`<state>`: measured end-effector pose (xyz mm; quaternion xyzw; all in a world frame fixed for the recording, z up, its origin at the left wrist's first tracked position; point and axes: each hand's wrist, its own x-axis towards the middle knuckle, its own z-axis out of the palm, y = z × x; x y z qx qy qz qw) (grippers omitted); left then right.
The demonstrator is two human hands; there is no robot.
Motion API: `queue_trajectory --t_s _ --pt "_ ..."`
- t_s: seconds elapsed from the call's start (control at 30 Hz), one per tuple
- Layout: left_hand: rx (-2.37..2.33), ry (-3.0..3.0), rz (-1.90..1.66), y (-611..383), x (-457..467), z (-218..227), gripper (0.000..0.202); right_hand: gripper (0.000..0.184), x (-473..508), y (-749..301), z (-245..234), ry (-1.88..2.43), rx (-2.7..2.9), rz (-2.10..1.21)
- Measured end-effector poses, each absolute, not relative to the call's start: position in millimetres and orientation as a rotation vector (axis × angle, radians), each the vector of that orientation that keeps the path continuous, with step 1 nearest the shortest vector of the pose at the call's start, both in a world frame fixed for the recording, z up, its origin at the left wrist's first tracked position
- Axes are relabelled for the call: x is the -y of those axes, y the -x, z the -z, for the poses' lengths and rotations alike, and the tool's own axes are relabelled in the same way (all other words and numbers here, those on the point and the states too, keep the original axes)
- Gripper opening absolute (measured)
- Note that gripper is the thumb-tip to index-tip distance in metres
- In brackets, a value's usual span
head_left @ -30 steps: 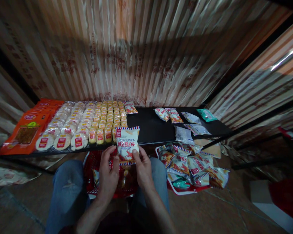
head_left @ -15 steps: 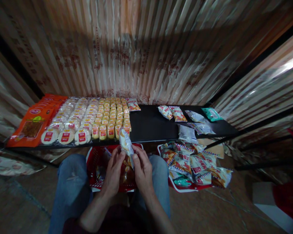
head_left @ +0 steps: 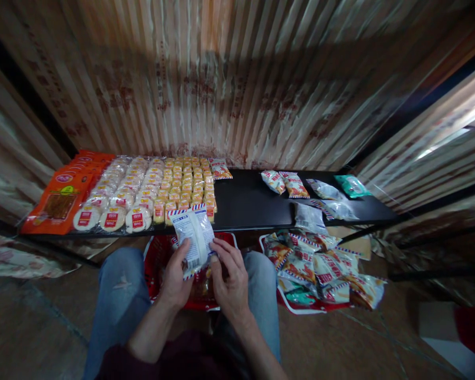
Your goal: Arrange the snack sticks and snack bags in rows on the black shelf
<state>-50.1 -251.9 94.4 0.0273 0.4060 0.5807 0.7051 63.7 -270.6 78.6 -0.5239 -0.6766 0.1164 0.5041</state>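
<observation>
A snack packet [head_left: 193, 237] with striped ends is held upright over my lap, its printed, barcoded back facing me. My left hand [head_left: 176, 277] grips its lower left side between thumb and fingers. At the right edge, the thumb and fingertips of my right hand [head_left: 230, 277] close on the film. Just beyond the packet, rows of small yellow-wrapped cakes [head_left: 184, 179] stand on a black shelf [head_left: 245, 203]. One similar packet [head_left: 220, 169] lies at the back end of these rows. Below my hands is a red basket [head_left: 152, 264], its contents partly hidden.
Round white wrapped cakes [head_left: 113, 217] and orange packs [head_left: 55, 195] fill the shelf's left. Loose packets [head_left: 295, 186] and a green packet [head_left: 352, 186] lie on its right. A second basket [head_left: 301, 310] beside my right knee is heaped with packets. A pleated curtain [head_left: 206, 79] hangs behind.
The packet has turned from edge-on to show its printed back. My right hand has shifted its hold along the right edge. The view has swung slightly left.
</observation>
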Motion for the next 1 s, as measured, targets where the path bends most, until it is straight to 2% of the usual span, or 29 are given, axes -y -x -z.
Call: queue_trajectory --t_s 0.27,0.5,0.63,0.83,1.0 --pt "-0.864 -0.15 -1.247 46.2 254.0 -85.6 0.039 0.026 270.8 -72.5 -69.4 1.365 1.559 -0.426" --pt "-0.816 -0.445 -1.267 26.5 261.0 -85.7 0.047 0.059 277.6 -83.0 -58.0 1.33 1.52 -0.751" --pt "-0.797 -0.478 -1.19 15.1 261.8 -83.1 0.051 0.07 279.5 -88.4 -55.4 1.396 1.502 -0.726" --pt "-0.83 -0.595 -1.119 7.9 256.6 -79.2 0.056 0.061 275.6 -103.8 -49.5 1.476 1.42 -0.615" --pt "-0.947 -0.951 -1.003 5.4 240.9 -81.3 0.066 0.058 266.6 -126.0 -55.7 1.446 1.188 -0.806"
